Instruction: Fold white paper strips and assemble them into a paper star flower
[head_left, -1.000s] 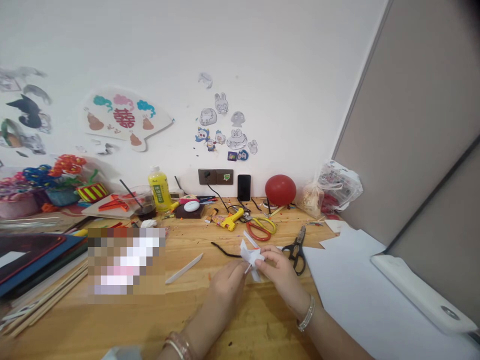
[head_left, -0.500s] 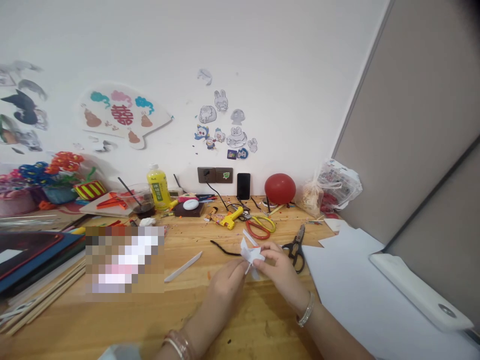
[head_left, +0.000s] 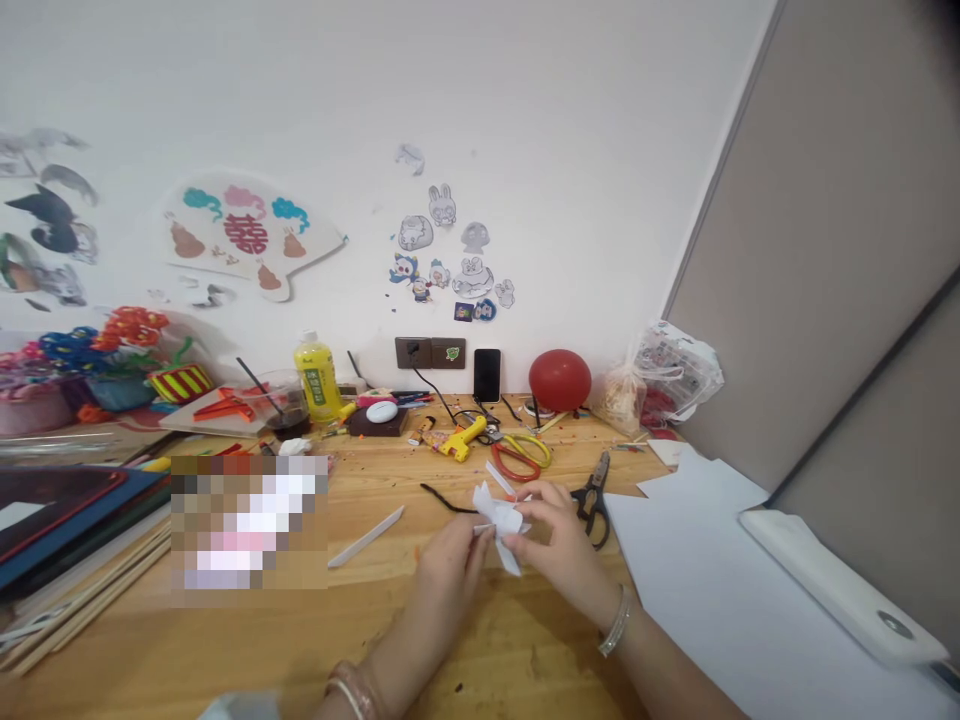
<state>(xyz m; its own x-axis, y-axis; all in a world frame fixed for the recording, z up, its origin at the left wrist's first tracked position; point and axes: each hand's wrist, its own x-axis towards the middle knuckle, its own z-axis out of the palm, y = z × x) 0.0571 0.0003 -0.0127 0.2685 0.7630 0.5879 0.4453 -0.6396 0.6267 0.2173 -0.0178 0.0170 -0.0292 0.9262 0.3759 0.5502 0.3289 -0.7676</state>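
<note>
Between my two hands is a small white folded-paper piece with several pointed flaps sticking out, held just over the wooden table. My left hand pinches its left side, fingertips partly hidden behind the hand. My right hand grips the right side between thumb and fingers. Close behind lie a white paper strip and a black fuzzy stem. Another white strip rests to the left. Black-handled scissors lie just right of my right hand.
Behind my hands are a yellow glue gun, red and yellow-handled scissors, a phone, a red balloon and a yellow bottle. White paper sheets cover the right side. Wooden sticks lie at left.
The paper piece has turned in my hands, and a flap now points down toward me. My left hand has shifted slightly left, its fingers drawn a little from the middle of the piece.
</note>
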